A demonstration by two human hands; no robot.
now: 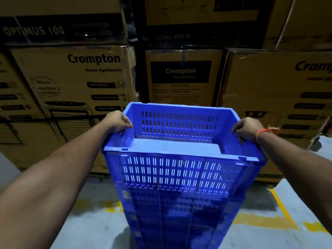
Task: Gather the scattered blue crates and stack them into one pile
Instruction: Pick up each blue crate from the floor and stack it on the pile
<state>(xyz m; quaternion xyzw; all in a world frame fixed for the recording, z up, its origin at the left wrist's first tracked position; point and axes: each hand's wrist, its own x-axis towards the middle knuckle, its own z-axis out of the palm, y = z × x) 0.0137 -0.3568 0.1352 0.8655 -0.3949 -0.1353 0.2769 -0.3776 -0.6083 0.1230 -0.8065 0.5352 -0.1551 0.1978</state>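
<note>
Cartons: wall of stacked cardboard cartons (77,83) fills the background, Crompton print on several; they stand just behind the work area, not part of the job.
Floor: grey concrete floor (86,227) w/ worn yellow paint marks (260,221) on both sides of the pile. No loose crates seen on the visible floor; view is narrow, so the rest of the room can't be checked.
Pile: column of blue crates (172,218) stands on the floor at frame centre, several tiers deep. Lower tiers in shadow; exact count not readable.
Top crate: blue slotted top crate (179,169) sits at the head of the pile, open side up, nothing inside. Looks roughly square to the tier below. Can't tell if fully seated or a touch above it; the join is dim.
Left hand: left hand (116,122) grips the left rim of the top crate, fingers curled over the edge near the handle slot.
Right hand: right hand (247,127) grips the right rim likewise, fingers wrapped over the edge.
Wrist: orange thread band (265,131) on right wrist, no bearing on the task.
Progress (judgement): late stage. Pile formed, this crate being placed or just placed.
Remaining (judgement): confirm seating, let go both sides, then check out-of-view floor for stray crates. Whether this is the last one can't be said from here.
</note>
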